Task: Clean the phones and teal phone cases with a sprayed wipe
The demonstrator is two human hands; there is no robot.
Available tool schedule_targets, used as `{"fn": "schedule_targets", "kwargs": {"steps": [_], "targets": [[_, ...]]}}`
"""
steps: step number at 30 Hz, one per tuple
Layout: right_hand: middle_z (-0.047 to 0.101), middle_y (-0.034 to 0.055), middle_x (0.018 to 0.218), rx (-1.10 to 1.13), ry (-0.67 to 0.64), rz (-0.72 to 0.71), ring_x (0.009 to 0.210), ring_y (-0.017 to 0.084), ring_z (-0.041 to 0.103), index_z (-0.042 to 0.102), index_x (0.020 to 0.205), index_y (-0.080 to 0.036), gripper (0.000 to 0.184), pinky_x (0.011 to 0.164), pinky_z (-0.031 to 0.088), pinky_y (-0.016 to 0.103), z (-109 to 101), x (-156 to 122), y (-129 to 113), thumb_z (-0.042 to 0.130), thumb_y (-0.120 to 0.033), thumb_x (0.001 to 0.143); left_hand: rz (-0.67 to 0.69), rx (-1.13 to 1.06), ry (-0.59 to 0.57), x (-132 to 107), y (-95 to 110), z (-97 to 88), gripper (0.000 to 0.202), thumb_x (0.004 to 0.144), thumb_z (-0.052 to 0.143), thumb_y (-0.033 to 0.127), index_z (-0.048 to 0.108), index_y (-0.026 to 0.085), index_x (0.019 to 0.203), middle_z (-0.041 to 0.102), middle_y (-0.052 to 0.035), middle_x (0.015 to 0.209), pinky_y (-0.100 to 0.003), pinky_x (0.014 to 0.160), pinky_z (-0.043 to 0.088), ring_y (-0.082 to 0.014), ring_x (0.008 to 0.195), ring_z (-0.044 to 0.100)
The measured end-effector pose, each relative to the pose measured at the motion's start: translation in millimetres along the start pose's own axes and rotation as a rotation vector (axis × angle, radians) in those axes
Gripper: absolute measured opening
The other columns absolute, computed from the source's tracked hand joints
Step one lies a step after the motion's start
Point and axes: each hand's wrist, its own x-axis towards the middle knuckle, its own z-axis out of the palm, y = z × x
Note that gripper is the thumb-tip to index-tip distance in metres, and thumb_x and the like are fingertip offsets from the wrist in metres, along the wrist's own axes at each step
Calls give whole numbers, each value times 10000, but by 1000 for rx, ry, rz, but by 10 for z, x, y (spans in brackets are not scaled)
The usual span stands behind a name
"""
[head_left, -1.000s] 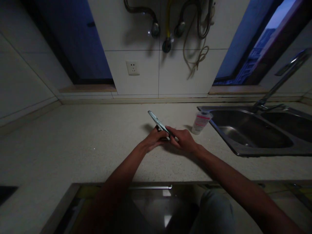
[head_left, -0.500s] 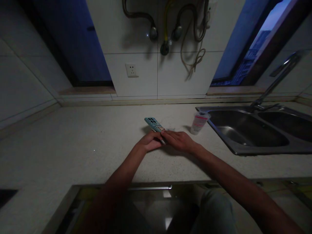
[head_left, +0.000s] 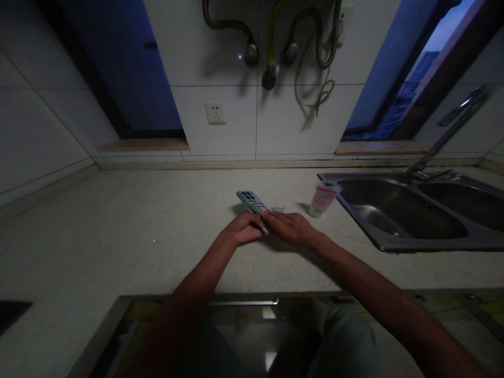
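Note:
A phone in a light blue case [head_left: 251, 201] lies back-up and low over the pale countertop [head_left: 118, 231], its camera end pointing away from me. My left hand [head_left: 242, 229] and my right hand [head_left: 289, 228] meet at its near end, fingers curled together round that end. Both hands rest on or just above the counter. The part of the phone under my fingers is hidden.
A small white bottle with a pink label [head_left: 323, 198] stands right of my hands, beside a steel double sink [head_left: 409, 215] with a tap [head_left: 449, 131]. A wall socket [head_left: 214, 112] and hanging hoses [head_left: 291, 47] are on the tiled wall behind. A dark opening lies below the counter edge.
The phone was tilted up on edge a second ago; it has since turned back-up and dropped flat near the counter. Both hands stayed at its near end.

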Motion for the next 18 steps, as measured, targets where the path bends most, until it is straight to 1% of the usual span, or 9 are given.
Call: {"fn": "schedule_targets", "kwargs": {"steps": [4, 5, 7, 9, 11, 13, 14, 16, 18], "targets": [[778, 95, 1104, -7, 108, 147, 993, 269, 732, 672, 1224, -260, 348, 826, 614, 391, -163, -61, 112, 624, -338, 888, -122, -3, -50, -46, -27, -85, 512, 477, 535, 22, 592, 173, 964, 727, -116, 993, -582, 1011, 476, -337, 1126, 655], [784, 89, 1061, -27, 177, 218, 930, 264, 739, 682, 1210, -261, 338, 819, 607, 391, -215, -82, 139, 614, -337, 887, -146, -1, -61, -71, -27, -95, 553, 471, 537, 13, 592, 173, 997, 729, -115, 1000, -593, 1008, 472, -337, 1119, 661], [778, 113, 1053, -47, 233, 265, 856, 268, 737, 681, 1221, -236, 340, 806, 596, 416, -297, -109, 167, 545, -331, 926, -152, 1, -71, -121, -16, -92, 625, 458, 538, -3, 591, 173, 1055, 729, -109, 1034, -592, 1023, 461, -326, 1111, 669], [762, 119, 1109, -67, 360, 315, 870, 279, 732, 691, 1194, -246, 327, 812, 587, 438, -335, -102, 163, 514, -344, 938, -128, -14, -69, -155, 8, -64, 678, 447, 530, 11, 594, 174, 1102, 725, -104, 1044, -587, 1024, 461, -317, 1094, 675], [746, 114, 1143, -51, 536, 362, 972, 295, 715, 697, 1160, -251, 319, 882, 568, 466, -340, -66, 151, 489, -377, 954, -91, -24, -37, -165, 42, -34, 694, 444, 526, 45, 602, 165, 1123, 719, -97, 981, -548, 1001, 482, -292, 1030, 685], [735, 111, 1135, -14, 704, 423, 1057, 295, 683, 698, 1129, -237, 341, 945, 542, 475, -341, -24, 160, 466, -426, 966, -46, -13, 55, -153, 82, -23, 609, 494, 555, 97, 614, 147, 1098, 688, -76, 861, -458, 896, 532, -239, 873, 682], [730, 109, 1120, 18, 771, 458, 1069, 291, 670, 697, 1113, -228, 357, 949, 539, 470, -345, -7, 177, 459, -450, 965, -16, 3, 125, -141, 104, -27, 521, 547, 582, 142, 616, 143, 1067, 653, -56, 796, -398, 794, 543, -202, 763, 652], [715, 97, 1077, 141, 852, 541, 1009, 268, 660, 691, 1095, -219, 383, 877, 567, 435, -356, 11, 227, 463, -492, 952, 51, 74, 293, -115, 147, -52, 357, 688, 621, 314, 603, 155, 1008, 560, -7, 706, -296, 578, 464, -137, 574, 527], [686, 65, 1005, 348, 864, 631, 877, 223, 652, 670, 1101, -225, 385, 741, 595, 376, -357, 17, 275, 493, -514, 919, 132, 245, 469, -97, 184, -93, 410, 793, 578, 545, 569, 186, 992, 496, 18, 684, -263, 495, 364, -121, 514, 445]]}}
